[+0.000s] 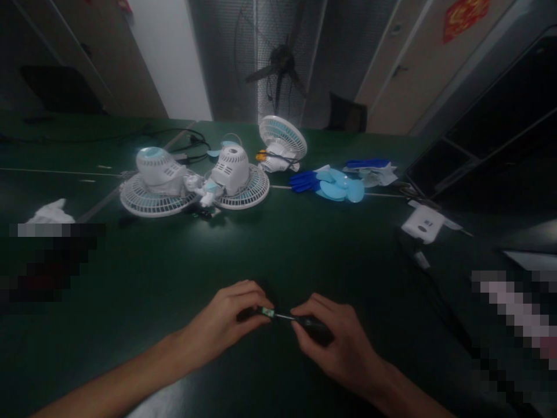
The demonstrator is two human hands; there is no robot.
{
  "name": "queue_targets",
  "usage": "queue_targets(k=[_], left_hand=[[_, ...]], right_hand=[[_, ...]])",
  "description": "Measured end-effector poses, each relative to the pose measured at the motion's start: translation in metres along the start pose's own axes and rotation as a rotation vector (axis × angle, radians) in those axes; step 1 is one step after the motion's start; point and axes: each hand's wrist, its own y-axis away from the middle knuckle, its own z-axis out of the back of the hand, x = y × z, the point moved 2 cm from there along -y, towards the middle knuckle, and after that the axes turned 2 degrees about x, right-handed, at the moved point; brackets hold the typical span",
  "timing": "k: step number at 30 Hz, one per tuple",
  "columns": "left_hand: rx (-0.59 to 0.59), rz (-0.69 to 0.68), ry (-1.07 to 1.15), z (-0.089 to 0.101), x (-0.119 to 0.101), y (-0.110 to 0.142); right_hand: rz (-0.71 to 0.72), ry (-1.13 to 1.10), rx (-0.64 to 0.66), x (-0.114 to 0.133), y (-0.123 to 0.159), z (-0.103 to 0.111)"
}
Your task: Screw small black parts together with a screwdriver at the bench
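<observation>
My left hand (pixel 241 310) pinches a small dark piece with a greenish face (pixel 267 312) between thumb and fingers; its exact kind is too small to make out. In my right hand (pixel 335 334) is a screwdriver (pixel 315 328) with a thick black handle, my fingers wrapped round it. Its thin metal shaft points left, and the tip meets the right end of the small piece. Both hands are low over the near middle of the green table (pixel 209 261).
Two white fans (pixel 159 183) lie face down at the back left, and a third fan (pixel 282 142) leans behind them. Light-blue fan blades (pixel 339 186) rest beside blue gloves (pixel 303 182). A white box (pixel 422 222) with a dark cable is on the right.
</observation>
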Motion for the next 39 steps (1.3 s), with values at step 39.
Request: queue_targets(k=[39], left_hand=[[-0.087,0.137,-0.546,0.107,0.062,0.029]], right_hand=[[-0.023,-0.154,-0.132,-0.009,0.003,0.005]])
